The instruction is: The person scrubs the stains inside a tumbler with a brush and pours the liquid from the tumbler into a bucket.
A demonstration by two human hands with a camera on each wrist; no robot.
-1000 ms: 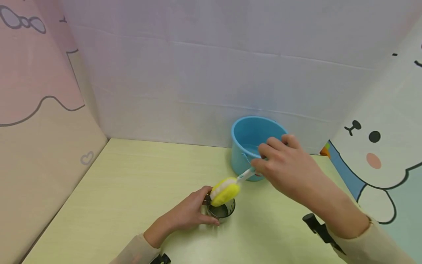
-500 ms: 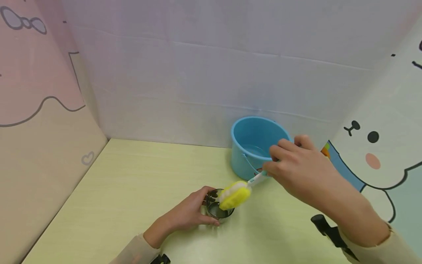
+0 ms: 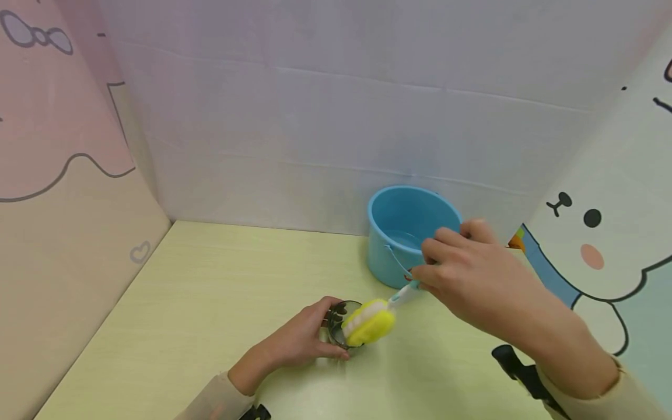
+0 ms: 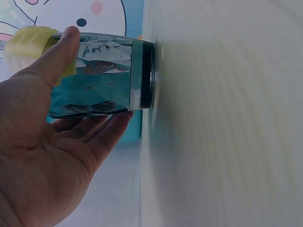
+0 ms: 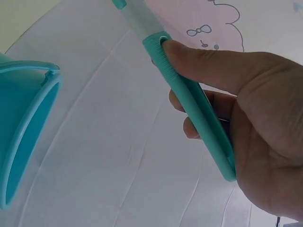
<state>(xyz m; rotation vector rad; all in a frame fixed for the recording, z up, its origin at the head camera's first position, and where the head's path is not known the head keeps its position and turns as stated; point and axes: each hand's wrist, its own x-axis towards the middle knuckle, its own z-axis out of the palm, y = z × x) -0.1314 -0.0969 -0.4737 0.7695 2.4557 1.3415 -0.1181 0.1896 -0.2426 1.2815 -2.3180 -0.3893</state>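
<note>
A clear, smoky-tinted faceted glass (image 3: 336,319) stands on the table. My left hand (image 3: 299,336) grips its side; in the left wrist view the thumb and fingers (image 4: 111,135) lie on opposite sides of the glass (image 4: 106,78). Held in my right hand (image 3: 475,277) is a sponge cup brush (image 3: 370,324) with a yellow and white head. That head slants down over the glass mouth and covers the right part of the rim. In the right wrist view, the thumb presses the brush's teal handle (image 5: 194,104) while fingers wrap behind it.
Behind the glass a light blue bucket (image 3: 380,256) with a handle stands against the back wall (image 3: 289,128); my right hand overlaps its right side. The pale wood-look table (image 3: 226,280) is enclosed by cartoon-printed side walls (image 3: 73,233).
The brush head first shifted right, then moved down and slightly left at the glass mouth, my right hand travelling with it. My left hand and the glass have stayed in place.
</note>
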